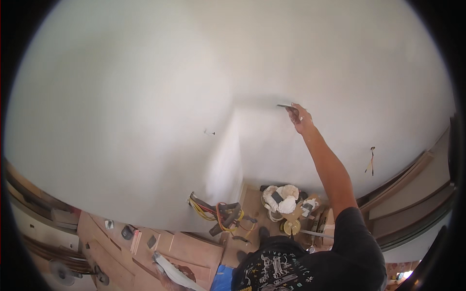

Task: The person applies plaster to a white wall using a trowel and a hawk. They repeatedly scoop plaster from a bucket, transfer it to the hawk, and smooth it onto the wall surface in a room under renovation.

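Several wood panels [107,257] lie low at the left. Next, by the lower edge, the left hand [166,279] seems to be just under a long pale board [178,272], too blurred to tell its grip. Yellow and red cables [224,218] bunch below the white wall [233,63]; a white bag [289,204] sits near them. Up at the wall is a blade [284,105], pinched in the right hand [301,119], fingers closed on it. Farther right, wires [372,160] poke out.

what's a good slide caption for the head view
Right hand holding a thin flat tool near a pale wall, with coloured cables lower down.
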The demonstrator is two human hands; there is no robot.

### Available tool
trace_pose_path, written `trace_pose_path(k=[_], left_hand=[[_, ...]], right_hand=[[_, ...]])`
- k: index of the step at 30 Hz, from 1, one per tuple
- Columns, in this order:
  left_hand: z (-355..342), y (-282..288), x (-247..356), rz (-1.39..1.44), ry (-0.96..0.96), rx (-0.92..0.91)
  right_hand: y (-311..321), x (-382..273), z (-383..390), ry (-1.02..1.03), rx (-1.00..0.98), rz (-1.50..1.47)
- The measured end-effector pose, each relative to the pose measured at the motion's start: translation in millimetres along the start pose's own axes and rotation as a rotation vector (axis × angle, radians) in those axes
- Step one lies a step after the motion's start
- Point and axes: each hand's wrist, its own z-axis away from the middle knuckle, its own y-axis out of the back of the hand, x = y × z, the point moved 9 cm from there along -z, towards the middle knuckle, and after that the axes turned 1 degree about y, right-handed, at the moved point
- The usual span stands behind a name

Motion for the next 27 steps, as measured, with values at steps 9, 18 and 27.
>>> trace_pose_path(k=[9,18,27], left_hand=[[-3,-6,4,0.034,0.024,-0.09],[-5,-33,4,0.067,0.059,-0.214],[16,-120,-18,0.156,0.217,-0.522]], right_hand=[[-78,-105,12,0.069,0.0,-0.011],[-149,-217,15,0.151,-0.047,0.009],[-214,-313,10,0.238,-0.117,0.055]])
